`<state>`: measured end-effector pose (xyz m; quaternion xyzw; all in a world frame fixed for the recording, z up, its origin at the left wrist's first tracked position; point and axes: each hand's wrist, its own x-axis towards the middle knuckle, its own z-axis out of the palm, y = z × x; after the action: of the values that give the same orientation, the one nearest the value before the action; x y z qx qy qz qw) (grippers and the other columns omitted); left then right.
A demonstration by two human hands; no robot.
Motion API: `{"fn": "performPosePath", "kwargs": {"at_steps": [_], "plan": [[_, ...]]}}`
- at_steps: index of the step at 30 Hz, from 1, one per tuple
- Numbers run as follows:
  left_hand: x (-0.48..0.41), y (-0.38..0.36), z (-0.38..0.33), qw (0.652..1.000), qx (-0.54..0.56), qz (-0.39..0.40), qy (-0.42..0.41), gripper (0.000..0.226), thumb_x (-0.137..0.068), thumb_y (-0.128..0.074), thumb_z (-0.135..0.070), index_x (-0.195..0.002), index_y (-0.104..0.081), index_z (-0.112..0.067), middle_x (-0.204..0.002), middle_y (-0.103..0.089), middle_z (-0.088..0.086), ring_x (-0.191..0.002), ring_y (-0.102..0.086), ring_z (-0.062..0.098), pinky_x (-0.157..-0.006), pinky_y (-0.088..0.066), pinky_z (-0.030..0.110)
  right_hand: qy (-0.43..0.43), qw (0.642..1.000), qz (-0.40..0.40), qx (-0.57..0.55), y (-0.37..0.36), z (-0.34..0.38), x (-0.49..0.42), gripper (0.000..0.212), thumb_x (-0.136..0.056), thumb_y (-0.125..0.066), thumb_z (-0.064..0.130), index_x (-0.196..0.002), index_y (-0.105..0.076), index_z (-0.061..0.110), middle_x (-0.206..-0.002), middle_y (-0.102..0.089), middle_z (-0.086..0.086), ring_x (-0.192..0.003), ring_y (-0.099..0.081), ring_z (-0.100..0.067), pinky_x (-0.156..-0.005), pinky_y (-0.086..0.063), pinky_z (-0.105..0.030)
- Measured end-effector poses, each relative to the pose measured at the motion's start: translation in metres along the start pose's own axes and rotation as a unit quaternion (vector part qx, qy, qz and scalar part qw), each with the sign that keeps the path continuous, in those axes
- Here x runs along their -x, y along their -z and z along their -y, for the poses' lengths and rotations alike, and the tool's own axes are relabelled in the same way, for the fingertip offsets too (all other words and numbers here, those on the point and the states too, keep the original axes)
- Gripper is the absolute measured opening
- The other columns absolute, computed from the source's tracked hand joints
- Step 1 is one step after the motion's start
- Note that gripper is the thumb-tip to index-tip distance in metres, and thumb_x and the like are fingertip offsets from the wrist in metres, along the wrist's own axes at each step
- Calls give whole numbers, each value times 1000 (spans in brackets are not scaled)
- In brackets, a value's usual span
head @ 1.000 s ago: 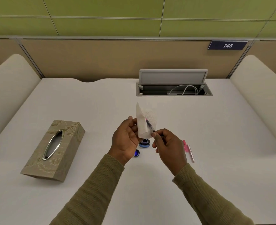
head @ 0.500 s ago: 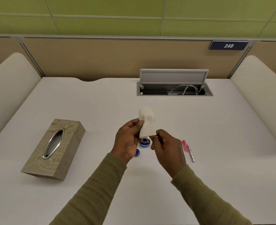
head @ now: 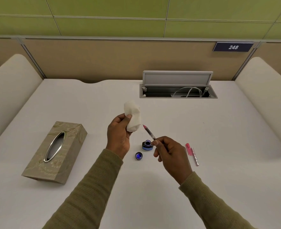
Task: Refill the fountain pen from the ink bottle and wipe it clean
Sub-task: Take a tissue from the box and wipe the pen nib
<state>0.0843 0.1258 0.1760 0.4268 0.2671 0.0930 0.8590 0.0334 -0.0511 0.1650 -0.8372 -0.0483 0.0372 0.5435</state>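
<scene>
My left hand (head: 120, 134) holds a crumpled white tissue (head: 133, 118) above the desk. My right hand (head: 169, 152) pinches the fountain pen's inner section (head: 148, 132), a thin dark tube with a pink tip pointing up and left, a short gap away from the tissue. Below the pen the open ink bottle (head: 147, 145) stands on the white desk, and its blue cap (head: 139, 156) lies just in front of it. The pen's pink and silver outer parts (head: 192, 154) lie on the desk right of my right hand.
A beige tissue box (head: 55, 152) sits at the left. At the back of the desk (head: 235, 162) an open cable hatch (head: 177, 85) shows white cables. Padded side panels flank the desk.
The tissue was wrapped over the pen tip between both hands. Now my right hand has drawn the pen out down and right, and the pen tip is bare.
</scene>
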Motion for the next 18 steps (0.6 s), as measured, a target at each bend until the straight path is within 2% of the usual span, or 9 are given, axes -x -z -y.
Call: {"fn": "performPosePath", "kwargs": {"at_steps": [4, 8, 10, 13, 16, 18], "plan": [[-1, 7, 3, 987, -140, -48, -70, 9, -93, -65, -10, -93, -67, -19, -93, -72, -4, -88, -64, 17, -71, -54, 34, -15, 998, 11, -66, 2, 1, 0, 22, -103, -52, 24, -92, -71, 22, -68, -70, -1, -55, -59, -10, -56, -46, -16], [9, 11, 13, 929, -319, -40, -182, 10, -94, -64, -15, -94, -67, -25, -89, -71, -13, -78, -64, 8, -62, -54, 23, -11, 994, 21, -106, 1, 5, -3, 26, -105, -49, 24, -94, -72, 19, -68, -69, -3, -56, -59, -13, -55, -45, -17], [15, 10, 16, 910, -361, -8, -204, 13, -94, -63, -16, -95, -70, -27, -86, -72, -13, -76, -65, 6, -62, -56, 24, -10, 994, 25, -108, 0, 5, -6, 28, -106, -47, 23, -94, -72, 19, -68, -69, -4, -57, -58, -13, -55, -44, -17], [24, 6, 14, 924, -342, 52, -163, 14, -94, -64, -18, -98, -76, -24, -89, -76, -9, -81, -69, 14, -67, -59, 32, -20, 995, 27, -97, -3, 4, -9, 28, -106, -46, 23, -92, -71, 19, -68, -69, -5, -56, -58, -13, -55, -43, -17], [32, 0, 7, 958, -261, 108, -56, 19, -97, -59, -14, -94, -77, -16, -85, -76, -1, -72, -66, 14, -62, -53, 27, -22, 997, 18, -74, -3, 1, -10, 27, -105, -49, 25, -87, -68, 18, -66, -68, -5, -54, -56, -12, -53, -42, -17], [34, -1, 1, 976, -172, 132, 23, 25, -98, -51, -7, -93, -75, -8, -85, -75, 6, -73, -66, 18, -65, -54, 30, -13, 998, 12, -56, -2, -1, -11, 26, -105, -49, 25, -89, -69, 18, -65, -68, -4, -53, -56, -9, -53, -44, -17]]}}
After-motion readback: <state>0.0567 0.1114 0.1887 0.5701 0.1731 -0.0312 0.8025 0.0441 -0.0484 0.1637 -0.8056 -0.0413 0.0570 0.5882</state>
